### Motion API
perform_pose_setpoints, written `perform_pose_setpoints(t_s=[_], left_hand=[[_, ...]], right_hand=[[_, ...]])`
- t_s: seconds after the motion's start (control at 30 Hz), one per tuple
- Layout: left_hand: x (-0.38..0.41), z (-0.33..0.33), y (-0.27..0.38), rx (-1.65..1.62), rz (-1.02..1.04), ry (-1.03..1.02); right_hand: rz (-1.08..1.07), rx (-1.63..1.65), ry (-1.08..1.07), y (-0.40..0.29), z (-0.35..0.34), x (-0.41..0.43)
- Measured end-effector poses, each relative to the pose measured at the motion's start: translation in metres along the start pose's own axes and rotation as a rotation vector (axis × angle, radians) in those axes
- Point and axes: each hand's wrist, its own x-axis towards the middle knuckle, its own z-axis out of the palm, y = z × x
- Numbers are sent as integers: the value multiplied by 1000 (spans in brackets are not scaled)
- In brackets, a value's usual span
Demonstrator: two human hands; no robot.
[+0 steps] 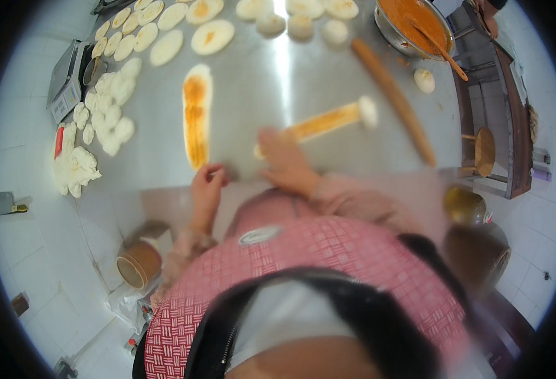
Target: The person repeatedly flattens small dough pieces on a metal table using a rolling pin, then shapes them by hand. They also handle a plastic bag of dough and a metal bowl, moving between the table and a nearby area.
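On a metal table (240, 104) lie two flattened dough strips smeared with orange paste. My left hand (209, 180), fingers curled, is at the near end of the left dough strip (196, 113); whether it pinches the dough I cannot tell. My right hand (282, 156), blurred and palm down, lies over the near end of the right dough strip (327, 123), whose far end is a thick white roll (368, 112). To the right of that strip rests a wooden rolling pin (394, 99).
Flat dough ovals (167, 47) and dough balls (300, 27) line the far side. A metal bowl of orange paste (415, 23) holds a wooden spoon (441, 52). Dough lumps (112, 118) and a scale (65, 90) are at left. Another person's hand (488, 21) shows top right.
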Motion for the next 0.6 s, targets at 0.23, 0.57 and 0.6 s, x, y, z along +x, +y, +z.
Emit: perform_pose_setpoints(t_s=[0.23,0.57,0.6], left_hand=[[2,8,7,-40,72,-40],[22,60,12,532,598,35],[24,68,13,573,658,38]], right_hand=[[101,-225,119,20,-21,-10],[599,-563,175,89,-89,-25],[653,-608,260,118,-88,-37]])
